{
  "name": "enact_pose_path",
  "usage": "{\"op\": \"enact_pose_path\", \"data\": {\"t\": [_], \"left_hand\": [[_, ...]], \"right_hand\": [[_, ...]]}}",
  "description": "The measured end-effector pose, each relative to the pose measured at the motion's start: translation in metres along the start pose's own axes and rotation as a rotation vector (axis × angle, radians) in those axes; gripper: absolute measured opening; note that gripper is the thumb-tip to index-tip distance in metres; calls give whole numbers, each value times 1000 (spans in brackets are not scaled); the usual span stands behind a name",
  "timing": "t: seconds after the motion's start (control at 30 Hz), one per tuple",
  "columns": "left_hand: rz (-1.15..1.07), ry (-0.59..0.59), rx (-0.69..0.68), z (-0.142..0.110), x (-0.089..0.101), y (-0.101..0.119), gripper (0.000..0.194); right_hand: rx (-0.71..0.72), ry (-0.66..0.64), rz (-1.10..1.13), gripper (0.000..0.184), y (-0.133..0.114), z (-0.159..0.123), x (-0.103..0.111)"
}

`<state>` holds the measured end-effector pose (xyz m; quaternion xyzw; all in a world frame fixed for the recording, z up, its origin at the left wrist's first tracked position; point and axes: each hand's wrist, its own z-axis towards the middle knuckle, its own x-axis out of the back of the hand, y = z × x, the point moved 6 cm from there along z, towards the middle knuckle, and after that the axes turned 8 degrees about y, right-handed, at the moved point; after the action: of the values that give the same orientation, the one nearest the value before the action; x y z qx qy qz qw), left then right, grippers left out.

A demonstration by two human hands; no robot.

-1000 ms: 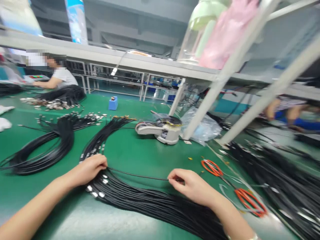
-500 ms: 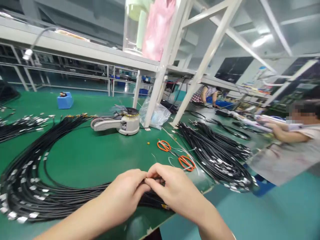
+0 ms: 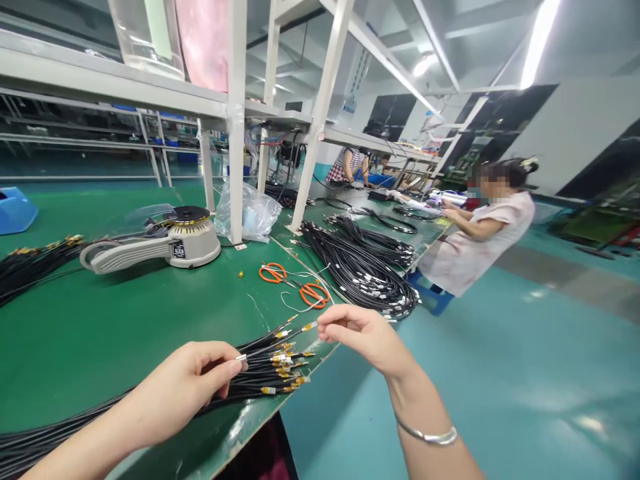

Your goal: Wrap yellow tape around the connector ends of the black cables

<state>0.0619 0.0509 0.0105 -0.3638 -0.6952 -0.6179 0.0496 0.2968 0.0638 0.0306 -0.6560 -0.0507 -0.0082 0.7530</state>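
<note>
The black cables [image 3: 255, 363] are lying on the green table [image 3: 200, 313], on the near side of the orange scissors [image 3: 314, 295]; their yellow and white tips [image 3: 270, 391] are fanning out close to the table edge.

The left hand [image 3: 187, 387] is reaching over the cables, nearer and to the left of the scissors; its thumb and finger are pinching a small pale piece [image 3: 241, 358], but whether that is a cable end or a tag, I cannot tell. The right hand [image 3: 373, 340] is bending its fingers just beside one tip, nearer and to the right of the scissors; I cannot tell if it is gripping that tip or only hovering by it.

The work in hand seems to be picking at single cable ends; the tips are lying so close together that the next move is calling for a light pinch on just one, with the others being left alone.

A grey round machine [image 3: 195, 248] is sitting to the left of the scissors; a see-through bag [image 3: 260, 213] is lying behind them; a big cable pile [image 3: 370, 277] is spreading to their right; far past it, a co-worker [image 3: 480, 233] is holding both arms out over the bench.
</note>
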Motion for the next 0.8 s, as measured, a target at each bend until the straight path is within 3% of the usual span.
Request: {"op": "enact_pose_path", "data": {"t": [0.1,0.23,0.5,0.8], "left_hand": [[7,-32,4,4,-4,8,43],[52,-24,-35,9,-6,18,40],[58,-73,-17,12,-18,25,37],[-157,-240,-64,29,-48,67,34]], "right_hand": [[-19,-4,26,14,1,-1,-8],[-98,91,52,30,6,0,-1],[-92,151,27,13,6,-8,-3],[-97,217,-8,10,-9,-33,-9]]}}
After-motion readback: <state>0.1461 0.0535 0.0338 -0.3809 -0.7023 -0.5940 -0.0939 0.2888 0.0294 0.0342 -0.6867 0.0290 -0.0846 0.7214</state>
